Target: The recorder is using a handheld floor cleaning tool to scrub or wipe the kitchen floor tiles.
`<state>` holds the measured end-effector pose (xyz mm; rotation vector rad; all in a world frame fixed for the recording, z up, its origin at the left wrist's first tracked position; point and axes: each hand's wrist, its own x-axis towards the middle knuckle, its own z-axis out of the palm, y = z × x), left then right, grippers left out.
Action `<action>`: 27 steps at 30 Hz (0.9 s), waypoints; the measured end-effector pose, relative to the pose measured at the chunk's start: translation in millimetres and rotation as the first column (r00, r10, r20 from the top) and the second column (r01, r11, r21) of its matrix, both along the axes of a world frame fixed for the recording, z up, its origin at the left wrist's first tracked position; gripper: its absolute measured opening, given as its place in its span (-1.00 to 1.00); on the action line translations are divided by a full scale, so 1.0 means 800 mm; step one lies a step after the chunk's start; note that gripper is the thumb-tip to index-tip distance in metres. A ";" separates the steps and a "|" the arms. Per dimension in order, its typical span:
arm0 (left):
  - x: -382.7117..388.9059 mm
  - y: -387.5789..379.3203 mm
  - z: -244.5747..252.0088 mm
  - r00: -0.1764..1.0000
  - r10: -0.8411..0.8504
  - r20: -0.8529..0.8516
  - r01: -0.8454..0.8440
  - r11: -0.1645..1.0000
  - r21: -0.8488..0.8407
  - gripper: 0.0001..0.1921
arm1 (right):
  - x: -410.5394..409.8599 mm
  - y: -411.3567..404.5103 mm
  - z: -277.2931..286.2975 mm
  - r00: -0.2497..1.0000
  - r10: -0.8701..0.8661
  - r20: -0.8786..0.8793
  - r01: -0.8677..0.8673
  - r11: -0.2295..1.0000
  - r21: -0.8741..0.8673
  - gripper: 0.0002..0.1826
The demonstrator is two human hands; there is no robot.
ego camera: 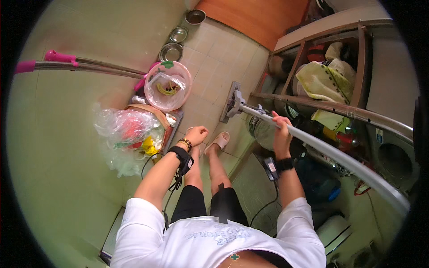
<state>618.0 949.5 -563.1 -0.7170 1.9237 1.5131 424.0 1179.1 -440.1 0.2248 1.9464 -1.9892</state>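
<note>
My right hand (282, 134) grips the grey pole of a flat mop (315, 143). The pole slants from the lower right down to a flat mop head (230, 102), which rests on the tiled floor ahead of my feet. My left hand (196, 135) hangs in front of me, its fingers curled in a loose fist with nothing visible inside. Nearest to it are a cardboard box (155, 112) stuffed with plastic bags (134, 125) and, farther ahead, a pink waste bin (187, 89) lined with a clear bag that holds peels.
Several metal bowls (171, 52) line the left wall near an orange-brown door or panel (251, 18). Two pink-handled poles (90, 65) lean behind the bin. On the right, a metal-framed rack (335, 104) holds cloths (321, 80), and a clear plastic bottle (263, 132) stands near the mop.
</note>
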 end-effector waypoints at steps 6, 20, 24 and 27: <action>0.068 0.015 0.037 0.995 0.083 0.053 -0.085 0.996 0.039 -0.76 | -0.061 -0.119 -0.059 0.991 0.013 -0.133 -0.018 0.999 -0.032 -0.81; 0.165 0.019 0.032 0.876 0.426 0.227 -0.466 0.869 0.169 -0.75 | -0.110 -0.315 -0.113 0.833 0.532 -0.153 -0.429 0.795 0.429 -0.75; 0.155 0.009 0.041 0.899 0.386 0.206 -0.425 0.883 0.199 -0.73 | -0.120 -0.300 -0.107 0.859 0.496 -0.125 -0.400 0.804 0.440 -0.75; 0.153 0.009 0.039 0.888 0.427 0.172 -0.457 0.858 0.233 -0.77 | -0.129 -0.259 -0.112 0.890 0.422 -0.173 -0.320 0.847 0.424 -0.77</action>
